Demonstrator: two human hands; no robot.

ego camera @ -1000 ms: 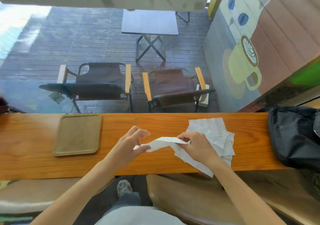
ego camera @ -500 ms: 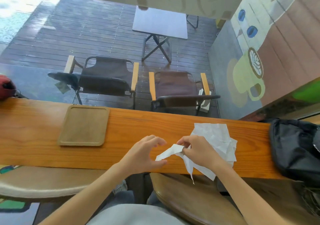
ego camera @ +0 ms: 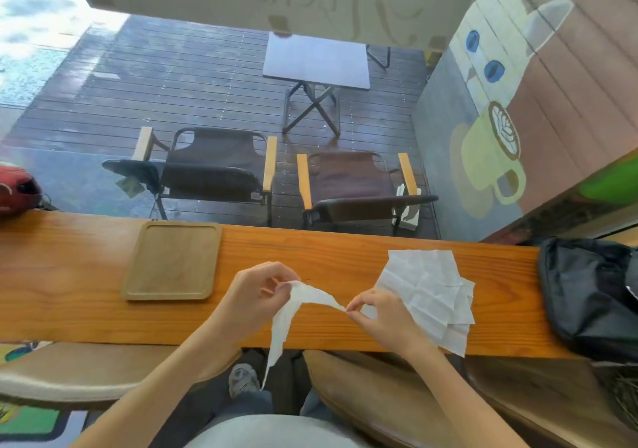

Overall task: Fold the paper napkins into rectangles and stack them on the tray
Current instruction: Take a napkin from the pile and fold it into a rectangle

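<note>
Fingers of both our hands pinch one white napkin (ego camera: 293, 313) above the wooden counter (ego camera: 69, 275): the left hand (ego camera: 253, 297) nips its upper corner between thumb and fingertips, the right hand (ego camera: 374, 313) nips another corner just beside the loose pile. Half a second ago the sheet was bunched short between hands held close together; now our hands have drawn apart, and the sheet stretches between them in a thin twisted band, its free end hanging past the near edge of the counter towards our lap.

Largest in view, the counter is a long plank of orange-brown wood with a strong lengthwise grain. A black bag (ego camera: 587, 295) of soft, slightly shiny fabric slumps on its right end. The tray (ego camera: 172, 292), a flat rounded-corner rectangle of paler wood with a low raised rim, lies to the left of our hands and well apart from the napkins, with nothing folded on it yet. The pile of napkins (ego camera: 428, 292) lies spread flat to the right, thin creased white sheets fanned unevenly, the lowest corner overhanging the near edge. The held napkin, smallest of all, is limp, crinkled paper.

Beyond the counter stand two folding chairs (ego camera: 214, 164) with dark cloth seats and wooden armrests on a wet plank deck.
</note>
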